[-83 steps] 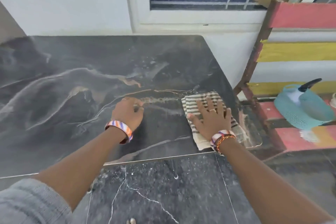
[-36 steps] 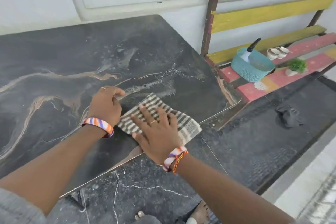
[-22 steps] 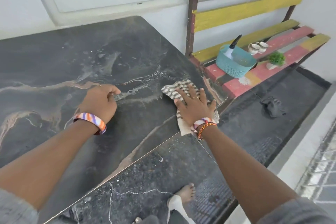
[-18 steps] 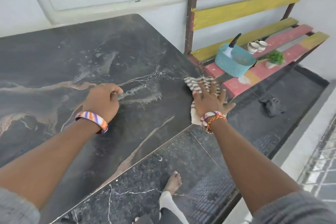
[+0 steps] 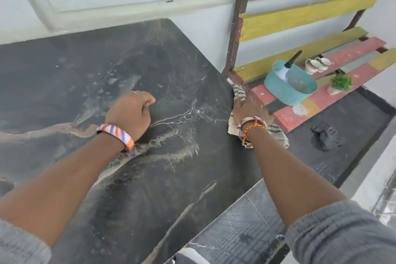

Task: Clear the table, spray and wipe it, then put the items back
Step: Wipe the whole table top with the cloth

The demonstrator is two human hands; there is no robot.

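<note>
The striped cloth (image 5: 239, 92) lies over the right edge of the desk (image 5: 107, 70), crumpled, woven in grey and cream bands, with one end hanging past the desk edge. The right hand (image 5: 249, 111) rests on top of the cloth and presses it against the desk edge; its fingers lie over the fabric, and how far they curl round it cannot be told. The left hand (image 5: 131, 113) rests on the desk surface well to the left of the cloth, fingers curled into a loose fist, holding nothing. The desk top is dark, polished, marble-patterned, with pale veins and wet smears. Just right of the cloth stands a slatted bench (image 5: 300, 19) painted red and yellow. On its seat sit a teal woven basket (image 5: 285, 92) holding a spray bottle (image 5: 288, 66), two patterned cups (image 5: 317, 65) and a small green plant (image 5: 340, 82).
</note>
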